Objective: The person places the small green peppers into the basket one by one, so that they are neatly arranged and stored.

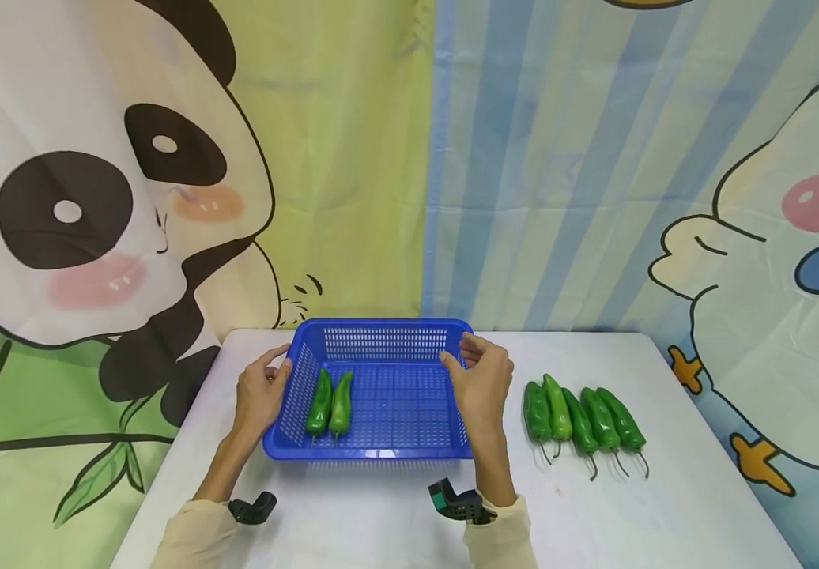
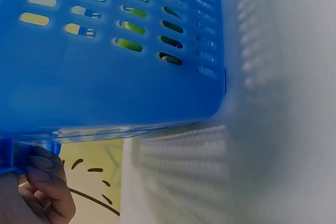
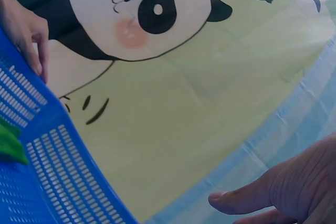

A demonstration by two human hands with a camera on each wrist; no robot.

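Observation:
A blue plastic basket with slotted walls is on the white table. Inside it, at the left, two green peppers lie side by side. My left hand grips the basket's left rim; its curled fingers show at the rim in the left wrist view. Over the basket's right end is my right hand, thumb extended inward and apart from the other fingers. The right wrist view shows a gap between this hand and the basket wall.
To the right of the basket, several green peppers lie in a row on the white table, stems toward me. Behind the table hangs a printed curtain with a panda and stripes. Each wrist wears a dark camera mount.

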